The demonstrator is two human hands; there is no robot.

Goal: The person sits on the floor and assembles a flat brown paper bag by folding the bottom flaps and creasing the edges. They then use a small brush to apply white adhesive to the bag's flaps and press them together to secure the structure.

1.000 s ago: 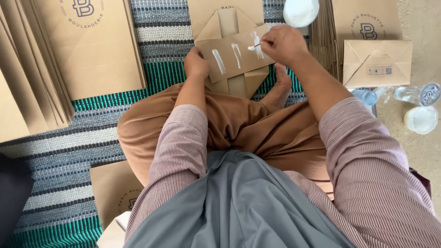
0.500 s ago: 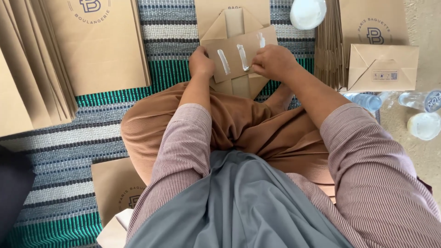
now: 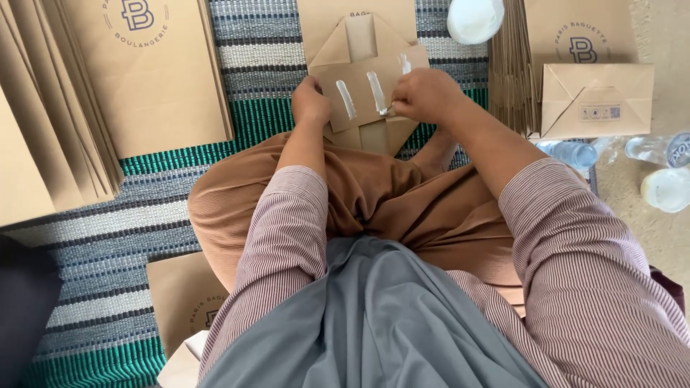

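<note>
A brown paper bag lies flat on the striped mat in front of my crossed legs, its bottom flaps folded open. White glue streaks run down the lower flap. My left hand presses the flap's left edge. My right hand pinches a small glue applicator, its tip at the bottom of the middle streak.
A white glue bowl sits at the top right. Stacks of flat brown bags lie left and right, with a folded bag. Plastic bottles lie at the right. Another bag rests by my left knee.
My right hand has moved from the flap's right streak down the middle streak, spreading glue. The left hand has stayed on the flap's left edge.
</note>
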